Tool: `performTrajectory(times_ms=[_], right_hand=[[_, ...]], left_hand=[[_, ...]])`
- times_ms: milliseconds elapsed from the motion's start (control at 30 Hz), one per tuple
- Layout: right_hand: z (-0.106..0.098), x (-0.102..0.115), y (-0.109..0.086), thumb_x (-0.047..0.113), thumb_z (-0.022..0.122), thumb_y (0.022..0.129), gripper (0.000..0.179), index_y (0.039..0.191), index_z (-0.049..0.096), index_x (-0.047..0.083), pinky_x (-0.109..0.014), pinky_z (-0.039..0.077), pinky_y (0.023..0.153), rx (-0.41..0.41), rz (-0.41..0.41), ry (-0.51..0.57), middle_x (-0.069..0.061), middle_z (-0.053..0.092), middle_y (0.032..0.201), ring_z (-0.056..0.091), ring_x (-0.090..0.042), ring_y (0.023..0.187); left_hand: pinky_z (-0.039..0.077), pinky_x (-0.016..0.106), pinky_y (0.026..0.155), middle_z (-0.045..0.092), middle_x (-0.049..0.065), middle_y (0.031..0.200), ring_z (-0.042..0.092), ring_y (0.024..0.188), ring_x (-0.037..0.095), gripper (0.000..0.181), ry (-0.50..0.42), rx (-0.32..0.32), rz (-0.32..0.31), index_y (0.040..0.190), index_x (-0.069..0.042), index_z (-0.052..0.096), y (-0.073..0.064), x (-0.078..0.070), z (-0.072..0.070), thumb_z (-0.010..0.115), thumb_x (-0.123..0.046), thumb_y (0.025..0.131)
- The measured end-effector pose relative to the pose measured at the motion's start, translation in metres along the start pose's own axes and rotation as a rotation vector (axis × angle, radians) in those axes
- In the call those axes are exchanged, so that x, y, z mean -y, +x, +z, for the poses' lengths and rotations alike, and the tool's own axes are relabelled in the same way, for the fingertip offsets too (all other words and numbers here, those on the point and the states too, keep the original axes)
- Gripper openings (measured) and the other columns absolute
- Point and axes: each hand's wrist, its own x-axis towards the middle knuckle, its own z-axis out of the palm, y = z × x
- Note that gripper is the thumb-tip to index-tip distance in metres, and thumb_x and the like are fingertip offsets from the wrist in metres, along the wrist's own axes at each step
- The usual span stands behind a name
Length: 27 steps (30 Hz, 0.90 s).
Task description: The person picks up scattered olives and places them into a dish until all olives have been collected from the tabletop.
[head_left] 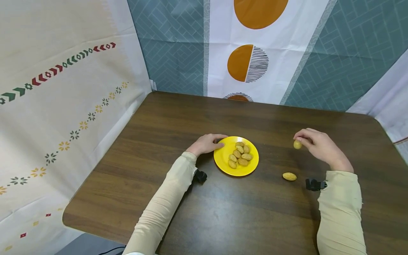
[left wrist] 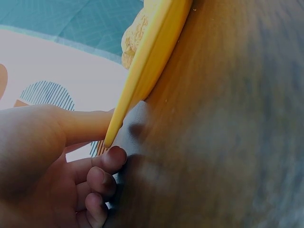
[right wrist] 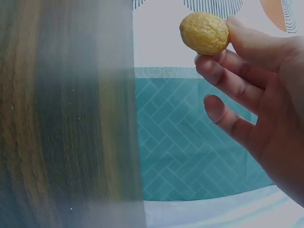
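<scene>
My left hand (head_left: 205,144) holds the left side of a round yellow plate (head_left: 223,164), its thumb over the rim. In the left wrist view the rim of the plate (left wrist: 137,80) runs between thumb and fingers, and the other fingers curl below it. Several tan, wrinkled walnuts (head_left: 237,153) lie on the plate. Over the table to the right, my right hand (head_left: 322,147) pinches one walnut (right wrist: 204,33) between thumb and fingertips. Another walnut, a longer one (head_left: 289,176), lies on the tabletop nearer to me, between the plate and my right wrist.
The brown wooden table (head_left: 248,212) has rounded corners. A teal and white patterned cloth (head_left: 178,53) hangs behind its far edge, and a cream printed cloth (head_left: 63,106) hangs along the left. Each wrist wears a small black camera mount (head_left: 200,176).
</scene>
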Motion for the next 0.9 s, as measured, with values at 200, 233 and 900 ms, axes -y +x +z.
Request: performTrajectory(times_ms=[200,233,900], right_hand=[[0.003,0.001,0.001,0.016,0.056,0.098,0.023,0.116,0.065,0.005,-0.029,0.048,0.075,-0.023,-0.025,-0.017,-0.011,0.064,0.107,0.057,-0.024,0.091],[0.004,0.002,0.002,0.016,0.056,0.098,0.022,0.114,0.066,0.005,-0.033,0.048,0.076,-0.027,-0.029,-0.02,-0.011,0.064,0.105,0.057,-0.024,0.09],[0.02,0.029,0.017,0.037,0.057,0.097,0.027,0.111,0.06,0.014,-0.031,0.046,0.064,0.102,0.019,0.043,-0.009,0.069,0.093,0.056,-0.02,0.075]], left_hand=[[0.044,0.038,0.093,0.055,0.006,0.14,0.051,0.102,0.023,0.047,0.005,0.001,0.003,0.144,-0.032,0.047,0.0,0.0,0.0,0.055,-0.036,0.098],[0.044,0.038,0.094,0.054,0.006,0.141,0.051,0.102,0.023,0.047,0.007,0.002,0.005,0.144,-0.032,0.047,0.0,-0.001,0.0,0.055,-0.036,0.098],[0.036,0.03,0.07,0.057,0.007,0.096,0.047,0.079,0.02,0.047,0.007,0.004,0.002,0.144,-0.032,0.047,0.0,-0.001,-0.001,0.056,-0.036,0.098]])
